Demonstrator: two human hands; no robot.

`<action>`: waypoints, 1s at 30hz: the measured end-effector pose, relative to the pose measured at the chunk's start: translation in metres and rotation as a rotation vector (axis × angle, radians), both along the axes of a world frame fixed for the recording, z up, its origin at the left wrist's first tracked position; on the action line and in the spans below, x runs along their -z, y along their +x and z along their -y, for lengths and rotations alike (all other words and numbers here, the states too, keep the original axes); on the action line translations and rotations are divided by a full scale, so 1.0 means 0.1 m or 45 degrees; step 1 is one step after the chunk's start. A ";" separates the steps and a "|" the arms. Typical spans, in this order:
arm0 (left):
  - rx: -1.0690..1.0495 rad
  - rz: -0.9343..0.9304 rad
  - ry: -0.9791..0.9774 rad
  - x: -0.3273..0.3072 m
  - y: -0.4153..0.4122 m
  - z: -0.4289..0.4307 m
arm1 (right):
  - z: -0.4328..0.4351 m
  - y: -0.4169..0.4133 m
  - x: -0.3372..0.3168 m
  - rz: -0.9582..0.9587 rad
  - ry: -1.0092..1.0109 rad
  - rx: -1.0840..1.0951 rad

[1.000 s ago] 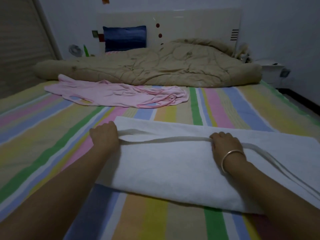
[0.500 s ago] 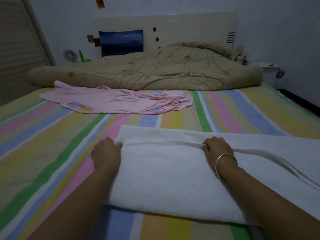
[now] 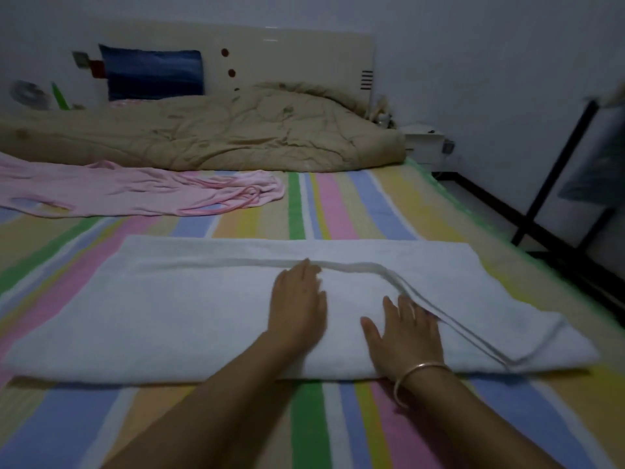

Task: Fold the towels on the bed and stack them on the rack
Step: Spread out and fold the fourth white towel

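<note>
Both hands lay flat, palms down, on the towel (image 3: pixel 169 306); neither gripped it. Right hand (image 3: pixel 406 336): fingers spread and straight, bangle (image 3: pixel 416 374) at the wrist, at 5 o'clock of towel centre. Left hand (image 3: pixel 297 299): fingers straight and close together, tips touching the upper layer's edge, near centre.

Handling (judged): light, soft, limp terry with no stiffness. It should sag if lifted by one point and hold a crease only when pressed. Not slippery or fragile, and the cloth sheet under it probably drags a little. Best hold: pinch both layers together at the two corners of a short end, then carry that end over to the other. Square the skewed layer first, or the fault may double in the next fold.

Appearance: white and long, lying from 9 to 3 o'clock across the bed (image 3: pixel 338 211). Doubled lengthwise, with the fold along the near side. The upper layer's hem made a raised ridge short of the far edge. Past the right hand it slanted off toward 4 o'clock, so the layers did not match at that end. No marks visible in the dim light.

Beyond, at 11 o'clock: a pink garment (image 3: pixel 135 194) lying loose, well apart from the towel. Farther: a tan quilt (image 3: pixel 220 137), then a blue pillow (image 3: pixel 152 72). At 2 o'clock, off the bed: a black frame, probably the rack (image 3: pixel 554 170).
</note>
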State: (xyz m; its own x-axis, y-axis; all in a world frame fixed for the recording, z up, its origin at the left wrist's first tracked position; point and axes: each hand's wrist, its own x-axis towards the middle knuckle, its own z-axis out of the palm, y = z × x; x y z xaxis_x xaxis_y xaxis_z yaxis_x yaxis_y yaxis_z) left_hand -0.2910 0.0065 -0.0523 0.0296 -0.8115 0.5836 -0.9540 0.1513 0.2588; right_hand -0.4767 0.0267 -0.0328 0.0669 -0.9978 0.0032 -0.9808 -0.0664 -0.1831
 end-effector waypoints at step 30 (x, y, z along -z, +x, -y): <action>-0.245 0.532 0.506 -0.51 -0.79 1.10 | 1.70 -1.76 -0.41 -0.405 -0.353 -0.349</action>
State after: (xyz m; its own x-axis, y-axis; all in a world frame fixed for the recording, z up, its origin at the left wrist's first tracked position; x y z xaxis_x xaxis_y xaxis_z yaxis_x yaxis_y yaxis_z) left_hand -0.3701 -0.1032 -0.0014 0.0311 -0.9724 0.2311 -0.9877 -0.0653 -0.1420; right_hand -0.6523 -0.1431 0.0082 0.3669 -0.9080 0.2024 -0.9250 -0.3330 0.1832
